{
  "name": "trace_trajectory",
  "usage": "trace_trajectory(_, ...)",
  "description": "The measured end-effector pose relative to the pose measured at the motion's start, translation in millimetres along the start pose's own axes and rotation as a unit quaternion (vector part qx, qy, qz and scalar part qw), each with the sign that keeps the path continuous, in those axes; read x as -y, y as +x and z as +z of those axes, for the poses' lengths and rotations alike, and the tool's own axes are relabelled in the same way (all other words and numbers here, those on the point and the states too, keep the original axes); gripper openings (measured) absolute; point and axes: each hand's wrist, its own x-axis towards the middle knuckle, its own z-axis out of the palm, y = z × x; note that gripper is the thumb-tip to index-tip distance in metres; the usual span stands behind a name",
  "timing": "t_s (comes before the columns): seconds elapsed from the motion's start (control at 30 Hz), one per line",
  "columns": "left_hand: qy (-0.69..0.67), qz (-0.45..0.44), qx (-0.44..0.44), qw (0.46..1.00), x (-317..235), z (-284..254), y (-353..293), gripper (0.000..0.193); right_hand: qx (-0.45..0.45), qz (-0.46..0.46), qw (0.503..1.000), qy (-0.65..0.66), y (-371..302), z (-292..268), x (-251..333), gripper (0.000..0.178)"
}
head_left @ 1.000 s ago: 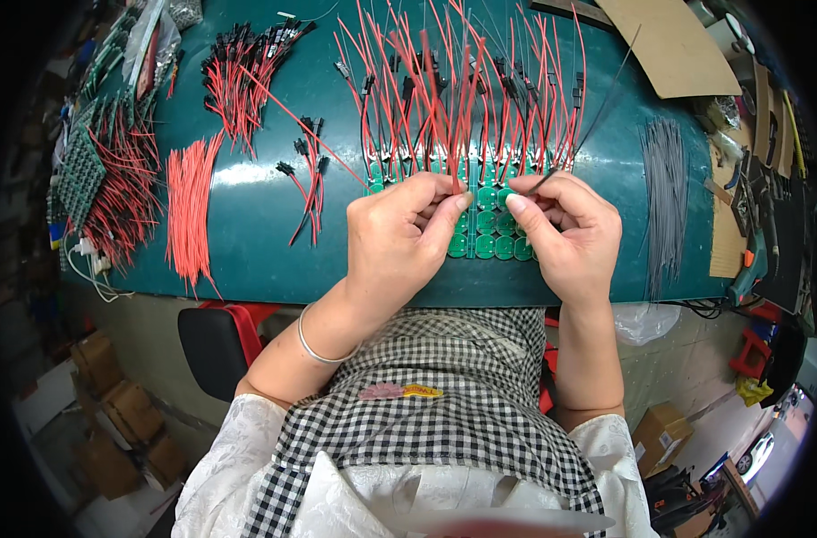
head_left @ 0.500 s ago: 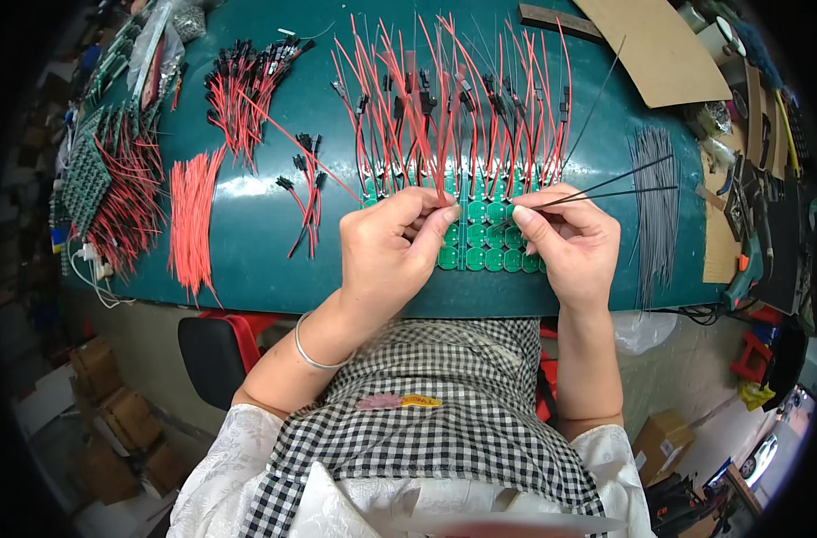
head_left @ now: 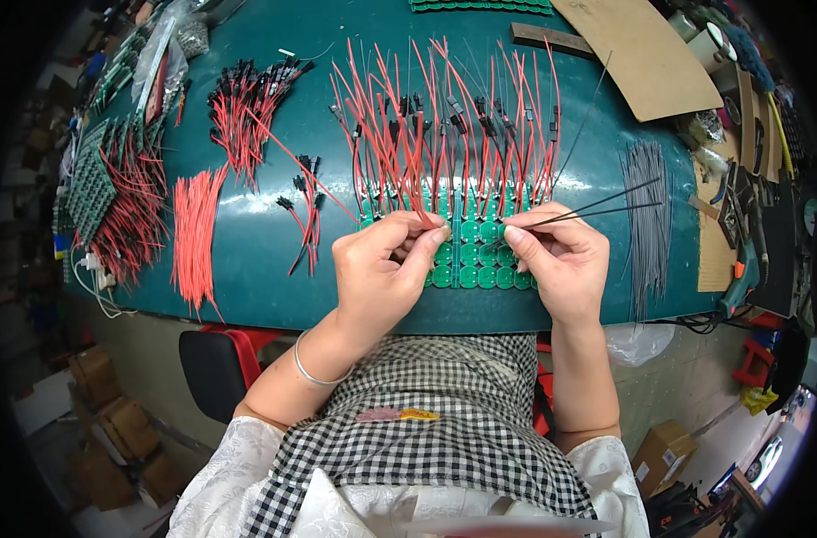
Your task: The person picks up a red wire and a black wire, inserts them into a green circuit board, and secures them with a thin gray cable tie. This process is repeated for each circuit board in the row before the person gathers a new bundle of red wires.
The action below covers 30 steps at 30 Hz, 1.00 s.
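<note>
The left hand (head_left: pixel 386 264) is pinching a red wire (head_left: pixel 399 193) at the green circuit panel (head_left: pixel 477 255). The right hand (head_left: pixel 556 255) is grasping thin black wires (head_left: pixel 597 204) that are pointing right, toward the grey wire bundle (head_left: pixel 646 224).

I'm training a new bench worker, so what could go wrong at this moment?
The thin black wires pinched in the right hand stick out loosely and could snag the upright red wires. The left hand covers part of the green board, so a wire might land in the wrong spot.
</note>
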Motion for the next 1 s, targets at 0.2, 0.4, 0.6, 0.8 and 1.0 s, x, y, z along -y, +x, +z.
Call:
trace_trajectory(0.2, 0.029, -0.005, 0.019, 0.999, 0.5, 1.0, 0.7, 0.01, 0.0, -0.011, 1.0, -0.004, -0.2, 0.2, -1.9, 0.012)
trace_trajectory(0.4, 0.028, -0.001, 0.006, 1.0, -1.4, 3.7, -0.9, 0.008, -0.002, -0.025, 1.0, -0.011, -1.4, 1.9, -2.4, 0.011)
trace_trajectory(0.6, 0.052, 0.018, 0.004, 0.998, -0.3, 3.1, -0.1, 0.009, -0.005, -0.023, 1.0, -0.01, -1.6, 2.5, -1.4, 0.011)
trace_trajectory(0.8, 0.086, 0.018, 0.008, 0.996, 1.4, 3.3, -1.0, 0.012, -0.01, -0.002, 1.0, -0.002, -0.9, 2.0, 0.4, 0.012)
trace_trajectory(1.0, 0.108, 0.092, -0.006, 0.99, 7.6, 4.3, -1.9, 0.023, -0.012, -0.02, 0.999, -0.025, 1.0, 2.6, 4.0, 0.012)
